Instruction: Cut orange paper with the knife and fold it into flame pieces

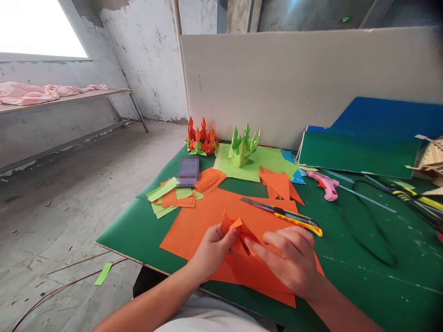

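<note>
My left hand [212,249] pinches a small folded orange paper piece [237,228], holding it just above a large orange paper sheet [207,214] on the green table [138,226]. My right hand [289,258] grips the same folded piece from the right, fingers pressed on its lower flap. A yellow and black utility knife [282,214] lies on the sheet just beyond my right hand, blade pointing left.
Farther back stand an orange origami crown [201,137] and a green one [244,146] on a light green sheet. Cut orange and green strips [173,196] lie left. A pink glue gun [325,184], black cable and green and blue boards [360,152] sit right.
</note>
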Demonstrator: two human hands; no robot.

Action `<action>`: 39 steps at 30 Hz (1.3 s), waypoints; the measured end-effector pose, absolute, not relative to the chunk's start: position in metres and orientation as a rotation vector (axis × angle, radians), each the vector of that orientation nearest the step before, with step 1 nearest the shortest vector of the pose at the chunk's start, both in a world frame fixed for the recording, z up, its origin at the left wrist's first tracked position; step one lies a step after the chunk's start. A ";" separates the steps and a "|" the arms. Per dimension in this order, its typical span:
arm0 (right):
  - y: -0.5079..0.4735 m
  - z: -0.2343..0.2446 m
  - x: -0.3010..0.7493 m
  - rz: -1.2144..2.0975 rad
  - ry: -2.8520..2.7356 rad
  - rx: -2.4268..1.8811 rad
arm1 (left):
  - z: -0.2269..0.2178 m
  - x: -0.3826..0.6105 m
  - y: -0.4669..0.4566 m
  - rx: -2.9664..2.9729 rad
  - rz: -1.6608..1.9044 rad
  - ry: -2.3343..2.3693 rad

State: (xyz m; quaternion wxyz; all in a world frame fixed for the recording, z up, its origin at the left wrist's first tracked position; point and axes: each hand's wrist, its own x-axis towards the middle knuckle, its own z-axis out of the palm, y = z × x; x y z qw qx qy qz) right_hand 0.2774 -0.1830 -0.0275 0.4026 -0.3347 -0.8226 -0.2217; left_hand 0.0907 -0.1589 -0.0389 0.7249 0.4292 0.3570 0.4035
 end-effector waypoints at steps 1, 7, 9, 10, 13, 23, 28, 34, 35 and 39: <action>-0.183 -0.027 0.278 -0.567 -2.098 -0.838 | -0.039 0.091 -0.159 0.939 0.885 0.789; -0.181 -0.021 0.279 -0.619 -2.160 -0.768 | -0.039 0.091 -0.159 0.906 0.877 0.846; -0.182 -0.021 0.279 -0.620 -2.184 -0.767 | -0.040 0.091 -0.159 0.919 0.874 0.863; -0.182 -0.021 0.280 -0.623 -2.199 -0.767 | -0.041 0.091 -0.159 0.928 0.874 0.866; -0.183 -0.022 0.280 -0.630 -2.232 -0.763 | -0.042 0.090 -0.159 0.967 0.884 0.871; -0.183 -0.025 0.280 -0.641 -2.212 -0.761 | -0.037 0.091 -0.160 1.109 0.895 0.859; -0.181 -0.025 0.281 -0.695 -2.118 -0.812 | -0.040 0.090 -0.160 1.135 0.924 0.910; -0.184 -0.023 0.280 -0.700 -2.163 -0.739 | -0.043 0.089 -0.158 1.192 0.939 0.931; -0.185 -0.023 0.280 -0.697 -2.168 -0.735 | -0.042 0.089 -0.158 1.192 0.930 0.933; -0.186 -0.022 0.280 -0.681 -2.213 -0.732 | -0.040 0.090 -0.158 1.171 0.910 0.944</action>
